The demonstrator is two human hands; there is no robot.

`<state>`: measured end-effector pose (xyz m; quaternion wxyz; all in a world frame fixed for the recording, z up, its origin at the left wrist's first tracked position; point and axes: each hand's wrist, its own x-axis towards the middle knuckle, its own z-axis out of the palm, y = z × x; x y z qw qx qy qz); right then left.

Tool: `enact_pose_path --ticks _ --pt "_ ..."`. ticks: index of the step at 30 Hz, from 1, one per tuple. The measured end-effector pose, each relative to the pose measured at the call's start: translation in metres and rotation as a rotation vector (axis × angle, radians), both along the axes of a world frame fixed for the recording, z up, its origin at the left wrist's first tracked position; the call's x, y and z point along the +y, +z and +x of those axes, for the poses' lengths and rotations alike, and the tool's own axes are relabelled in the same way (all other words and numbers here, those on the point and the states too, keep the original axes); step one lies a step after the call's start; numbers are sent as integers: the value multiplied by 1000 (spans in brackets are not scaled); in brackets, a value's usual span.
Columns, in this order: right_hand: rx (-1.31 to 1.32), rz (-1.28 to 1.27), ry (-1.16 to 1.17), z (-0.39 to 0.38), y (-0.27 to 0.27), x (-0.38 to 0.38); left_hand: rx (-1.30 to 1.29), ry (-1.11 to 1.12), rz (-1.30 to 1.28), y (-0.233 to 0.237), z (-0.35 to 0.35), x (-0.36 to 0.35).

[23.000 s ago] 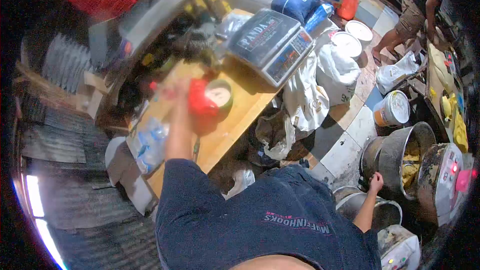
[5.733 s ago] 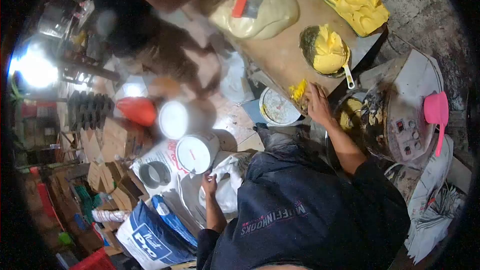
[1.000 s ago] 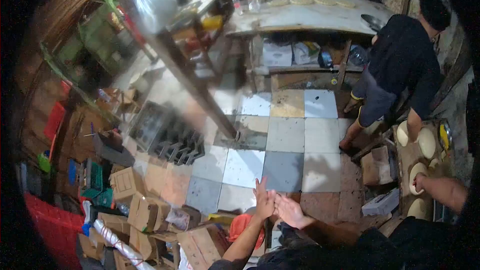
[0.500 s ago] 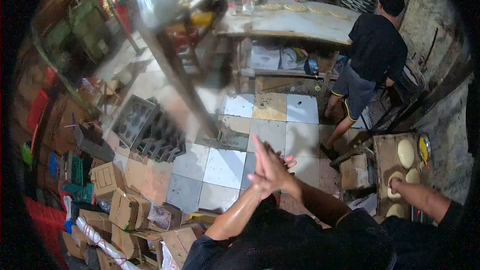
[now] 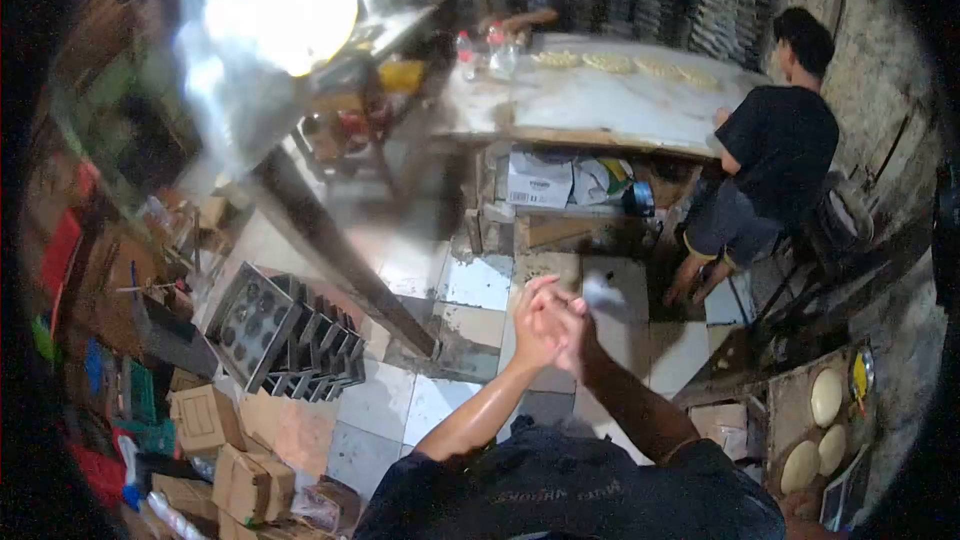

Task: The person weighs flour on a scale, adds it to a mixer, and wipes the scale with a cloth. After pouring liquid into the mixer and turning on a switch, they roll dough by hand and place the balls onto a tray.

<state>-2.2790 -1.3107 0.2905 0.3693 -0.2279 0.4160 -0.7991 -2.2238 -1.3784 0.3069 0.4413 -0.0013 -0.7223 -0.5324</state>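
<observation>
Two bare hands, the left (image 5: 536, 336) and the right (image 5: 572, 334), are pressed together with their fingers laced, well out in front of the dark shirt. No object shows between them, though the overlap hides the palms. Both forearms angle inward to one meeting point, which probably lets each hand brace the other.

Nearest to the grip, the tiled floor (image 5: 485, 285) lies below and beyond it, and a slanting wooden post (image 5: 343, 260) comes down to its left, seemingly there to carry something overhead. Farther left, past the post, a stack of metal pans (image 5: 258, 328) stands tilted on the floor, perhaps to save room. Left of the grip and nearer the body, cardboard boxes (image 5: 252, 485) crowd together at the edge, apparently as storage.

Beyond the grip is a long table (image 5: 610, 105) bearing a row of flat rounds (image 5: 608, 63), probably spaced so that each keeps its shape. Bottles (image 5: 500, 58) stand near the row's left end. One co-worker (image 5: 785, 145) stands at the table's right end and another (image 5: 537, 2) is behind it. Right of the grip and closer in, smooth pale rounds (image 5: 826, 397) rest on a board (image 5: 790, 410), perhaps grouped for easy reach.
</observation>
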Motion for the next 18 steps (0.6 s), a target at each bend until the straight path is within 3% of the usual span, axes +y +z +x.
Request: enact_pose_path --ticks 1,4,6,9,12,14,15,17,18 --pt "-15 20 22 -23 -2 -5 -15 -32 86 17 -12 0" --pt "137 -327 37 -50 60 -14 -140 -110 206 38 -51 -17" --pt "-204 -533 219 -82 67 -27 -210 -219 195 38 -79 -36" --pt "-534 -561 312 -141 59 -42 -154 -462 141 34 -132 -74" --pt "-516 -646 393 -201 65 -76 -165 -522 199 19 -193 -107" --pt "-617 -654 328 -243 61 -105 -271 -802 502 -5 -234 -141" --pt "-615 -612 282 -262 58 -121 -349 -842 827 -13 -254 -152" --pt "-672 -562 240 -295 60 -150 -427 -830 1040 -27 -281 -188" --pt "-673 -560 283 -311 64 -171 -403 -797 1029 -36 -297 -212"
